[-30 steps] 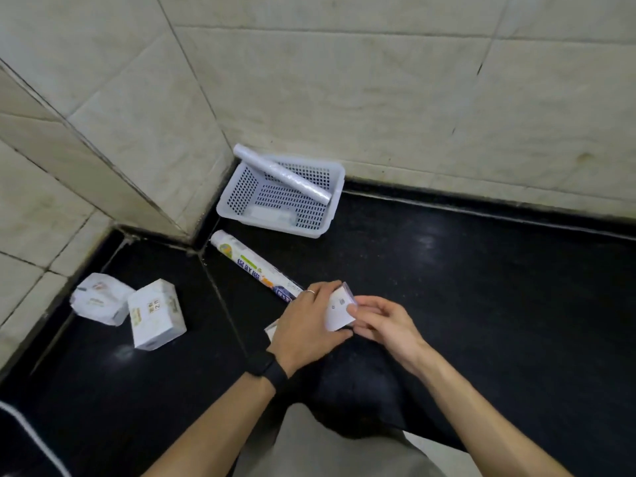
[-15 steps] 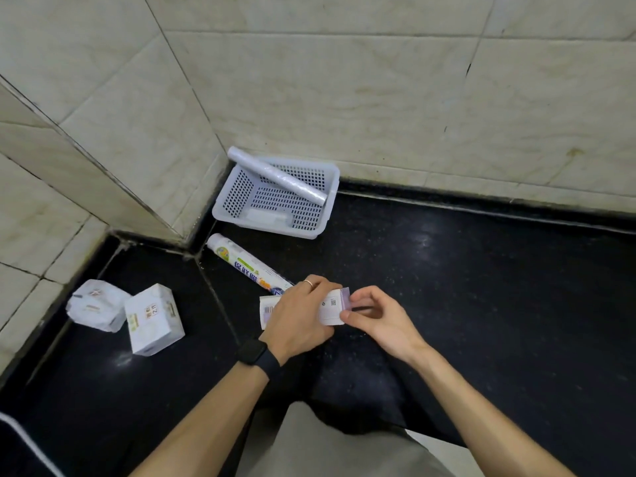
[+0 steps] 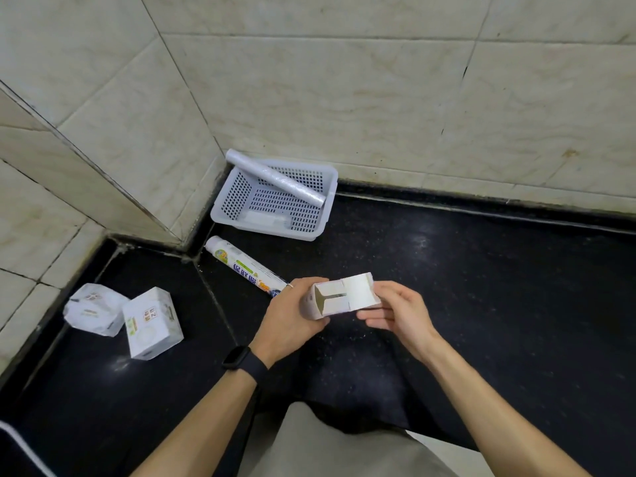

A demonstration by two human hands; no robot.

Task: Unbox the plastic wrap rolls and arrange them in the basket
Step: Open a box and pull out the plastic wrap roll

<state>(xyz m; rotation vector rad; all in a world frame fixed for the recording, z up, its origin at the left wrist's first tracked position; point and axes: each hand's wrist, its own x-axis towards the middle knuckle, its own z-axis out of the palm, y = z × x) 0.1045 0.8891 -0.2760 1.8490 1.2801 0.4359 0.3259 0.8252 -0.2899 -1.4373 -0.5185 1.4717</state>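
Black surface, tiled walls. A box is gripped by the left hand, its flap pinched open by the right hand — tipped, its contents may be spilled. A bare roll lies across the basket, a printed roll beside.

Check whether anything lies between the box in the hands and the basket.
A labelled roll lies on the floor between the box, held by left hand and right hand, and the basket, near its front wall. A bare roll lies slantwise across the basket, taking part of its opening. Nothing else visible intervenes.
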